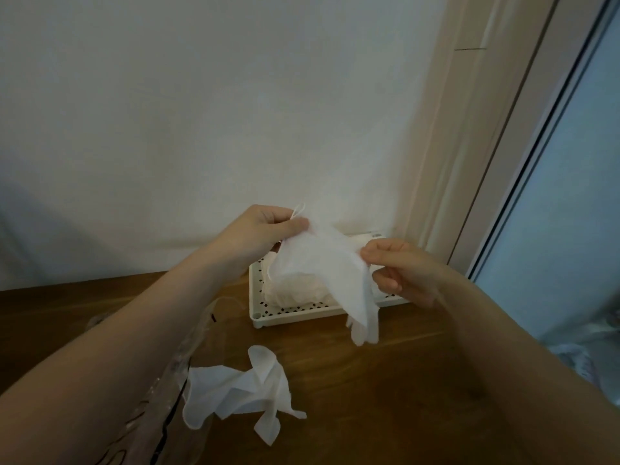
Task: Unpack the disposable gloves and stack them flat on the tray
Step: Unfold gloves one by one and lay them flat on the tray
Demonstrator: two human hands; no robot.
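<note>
From the head camera, the person is holding a thin translucent glove up in the air between both hands, just above the white perforated tray. The left hand is pinching the glove's upper corner between thumb and curled fingers, and the right hand is pinching the opposite edge, thumb and forefinger closed on the film while the other fingers are curling loosely below. The glove's fingers are hanging down past the tray's front rim, dangling over the wooden desk. The tray is sitting at the desk's far edge, against the white wall, and a pile of gloves is already lying in it, partly hidden behind the one being held. Nearer the person, toward the desk's front, another glove is lying crumpled and twisted on the wood. Just beside it on the left, a clear plastic bag with dark markings is lying under the left forearm, its shape partly hidden. A pale door frame is standing at the right.
</note>
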